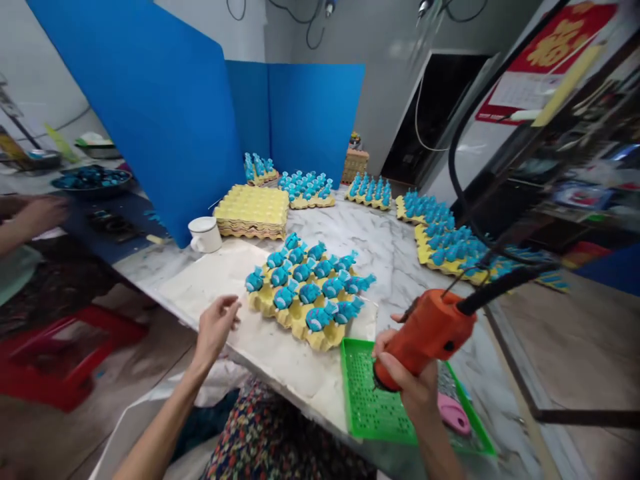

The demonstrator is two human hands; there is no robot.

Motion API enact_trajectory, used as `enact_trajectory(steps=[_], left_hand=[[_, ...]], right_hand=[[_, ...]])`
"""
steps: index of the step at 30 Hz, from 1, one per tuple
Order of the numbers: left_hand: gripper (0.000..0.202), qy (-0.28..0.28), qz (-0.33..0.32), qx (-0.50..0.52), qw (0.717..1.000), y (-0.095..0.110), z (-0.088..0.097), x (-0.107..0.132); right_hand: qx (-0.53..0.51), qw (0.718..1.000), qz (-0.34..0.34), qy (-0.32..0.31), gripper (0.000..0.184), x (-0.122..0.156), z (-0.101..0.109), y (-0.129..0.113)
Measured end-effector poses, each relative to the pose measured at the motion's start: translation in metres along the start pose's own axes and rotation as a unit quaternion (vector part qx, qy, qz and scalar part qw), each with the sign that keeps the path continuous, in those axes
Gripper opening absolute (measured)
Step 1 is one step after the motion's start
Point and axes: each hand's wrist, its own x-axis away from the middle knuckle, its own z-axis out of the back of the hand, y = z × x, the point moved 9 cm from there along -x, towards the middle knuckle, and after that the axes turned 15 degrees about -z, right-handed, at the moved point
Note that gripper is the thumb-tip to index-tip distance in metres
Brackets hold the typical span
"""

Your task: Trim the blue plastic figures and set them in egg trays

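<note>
My right hand point(407, 373) is wrapped round an orange corded power tool point(430, 327), its black end pointing down over a green perforated tray point(373, 400). My left hand point(217, 327) hovers at the table's front edge with fingers loosely bent and apart, and I see nothing in it. Just to its right sits a yellow egg-carton tray point(320, 339), where several blue patterned fish-like figures point(310, 293) stand in the cups. A few front cups hold no figure. Inside the green tray lie a pink-handled object point(454, 415) and small grey pieces, partly hidden by my right arm.
Stacked yellow cartons point(253, 208) and a white mug point(205, 235) stand at the back left. More cartons of blue figures point(370, 190) line the back and right. A blue partition point(150, 113) separates me from another person's hand point(43, 215). A black cable point(453, 160) hangs at right.
</note>
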Motion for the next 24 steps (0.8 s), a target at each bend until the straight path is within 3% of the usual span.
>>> enact_trajectory(steps=[2, 5, 9, 11, 14, 16, 17, 18, 20, 22, 24], left_hand=[[0.047, 0.021, -0.114, -0.077, 0.990, 0.020, 0.008, -0.025], [0.061, -0.042, -0.201, -0.126, 0.971, 0.029, -0.021, -0.051], [0.046, -0.056, -0.188, -0.184, 0.963, 0.013, -0.045, -0.068], [0.043, -0.036, -0.188, -0.192, 0.963, 0.010, -0.042, -0.072], [0.046, 0.042, -0.204, -0.144, 0.967, 0.027, -0.025, -0.068], [0.044, 0.081, -0.198, -0.069, 0.974, 0.043, -0.018, -0.053], [0.044, 0.072, -0.181, -0.018, 0.981, 0.050, -0.021, -0.043], [0.044, 0.037, -0.153, 0.038, 0.987, 0.054, -0.031, -0.031], [0.043, -0.085, -0.070, 0.150, 0.983, 0.058, -0.068, 0.005], [0.041, -0.200, 0.019, 0.215, 0.956, 0.056, -0.106, 0.051], [0.040, -0.276, 0.097, 0.245, 0.924, 0.048, -0.136, 0.095]], right_hand=[[-0.016, 1.000, -0.009, -0.017, 0.050, 0.000, -0.008, 0.005], [-0.009, 0.999, -0.037, -0.026, 0.039, 0.001, -0.021, 0.008], [0.026, 0.999, -0.038, -0.010, 0.025, -0.001, -0.026, 0.001], [0.031, 0.999, -0.032, 0.014, 0.024, -0.004, -0.021, -0.001], [0.028, 0.998, -0.031, 0.056, 0.028, -0.009, -0.011, 0.004], [0.025, 0.997, -0.025, 0.073, 0.044, -0.011, -0.006, 0.010], [0.027, 0.996, -0.020, 0.079, 0.049, -0.011, -0.005, 0.013], [0.030, 0.996, -0.014, 0.085, 0.053, -0.012, -0.003, 0.015], [0.038, 0.994, -0.003, 0.101, 0.051, -0.013, 0.002, 0.020], [0.046, 0.993, 0.004, 0.105, 0.042, -0.013, 0.006, 0.025], [0.053, 0.994, 0.007, 0.097, 0.031, -0.013, 0.008, 0.030]])
